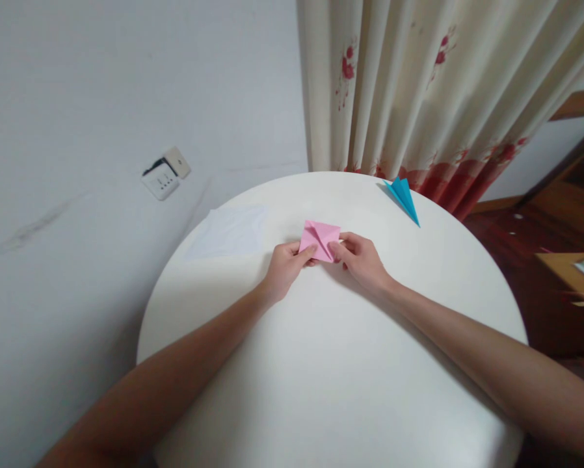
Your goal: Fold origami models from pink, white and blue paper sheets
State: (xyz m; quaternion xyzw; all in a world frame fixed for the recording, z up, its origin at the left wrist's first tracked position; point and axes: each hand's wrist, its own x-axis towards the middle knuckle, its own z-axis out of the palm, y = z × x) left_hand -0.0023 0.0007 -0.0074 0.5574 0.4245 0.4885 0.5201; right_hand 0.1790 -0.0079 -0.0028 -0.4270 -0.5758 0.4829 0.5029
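A small folded piece of pink origami paper (pixel 320 235) is held between my two hands, near the middle of the table. Its upper face shows a slanting crease or flap opening. My left hand (pixel 287 264) grips the lower left side, thumb on top and the other fingers beneath. On the right side, my right hand (pixel 361 256) pinches the edge with its thumb on the paper's face. The fingers under the paper are partly hidden.
The round white table (pixel 321 364) carries a blue paper plane (pixel 404 199) at its far right edge and a thin white sheet (pixel 228 231) at the far left. A wall with a socket (pixel 160 181) stands left; a floral curtain (pixel 399 84) hangs behind.
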